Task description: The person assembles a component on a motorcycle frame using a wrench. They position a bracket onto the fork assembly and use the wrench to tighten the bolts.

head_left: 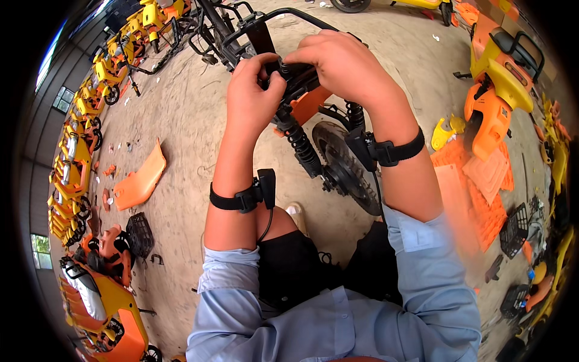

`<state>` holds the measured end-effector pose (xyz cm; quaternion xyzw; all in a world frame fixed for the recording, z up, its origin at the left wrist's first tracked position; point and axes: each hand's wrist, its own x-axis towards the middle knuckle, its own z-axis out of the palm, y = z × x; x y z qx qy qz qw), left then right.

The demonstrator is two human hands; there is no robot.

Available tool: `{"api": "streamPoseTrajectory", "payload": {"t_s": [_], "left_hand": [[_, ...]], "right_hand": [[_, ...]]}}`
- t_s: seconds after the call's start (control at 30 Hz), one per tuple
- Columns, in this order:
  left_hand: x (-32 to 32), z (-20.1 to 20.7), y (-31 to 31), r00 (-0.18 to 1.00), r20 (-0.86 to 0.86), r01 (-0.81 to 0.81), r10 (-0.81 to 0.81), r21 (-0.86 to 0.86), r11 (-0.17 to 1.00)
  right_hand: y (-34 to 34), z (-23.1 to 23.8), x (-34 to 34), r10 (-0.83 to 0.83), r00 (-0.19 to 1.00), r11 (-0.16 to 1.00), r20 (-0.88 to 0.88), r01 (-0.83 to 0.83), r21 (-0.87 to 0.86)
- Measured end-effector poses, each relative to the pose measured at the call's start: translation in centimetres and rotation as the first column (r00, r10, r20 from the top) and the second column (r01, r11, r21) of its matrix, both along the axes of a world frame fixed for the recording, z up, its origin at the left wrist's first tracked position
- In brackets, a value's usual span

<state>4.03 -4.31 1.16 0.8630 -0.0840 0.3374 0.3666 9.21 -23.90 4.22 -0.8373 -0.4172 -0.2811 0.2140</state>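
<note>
A stripped electric scooter stands in front of me, its black frame [260,37] bare at the top. My left hand [254,90] is at the rear of this frame, thumb and fingers curled inward around a small dark part that I cannot make out. Close to it, my right hand [341,63] reaches in from the right with fingertips pressed together at the same spot; what they grip is hidden. Below the hands are an orange panel [310,105], a black spring shock absorber [301,145] and the rear wheel [347,166].
Yellow scooters [75,166] line the left wall. A curved orange panel [142,181] and a black basket [140,235] lie on the concrete floor at left. To the right stands an orange-yellow scooter body [497,102], with loose orange panels [485,175] and another black basket [514,231] nearby.
</note>
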Motion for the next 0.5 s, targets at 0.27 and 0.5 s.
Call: {"api": "streamPoseTrajectory", "payload": {"t_s": [0.27,0.5], "left_hand": [[-0.1,0.0,-0.2,1.000,0.014,0.001,-0.001,-0.007,1.000],[0.1,0.0,-0.3,0.998,0.023,-0.050,0.050,0.017,0.999]], "right_hand": [[0.6,-0.9,0.6,0.048,0.987,0.997,0.155,-0.056,0.048],[3.3,-0.6,-4.4,-0.179,0.974,0.972,0.138,0.197,-0.131]]}}
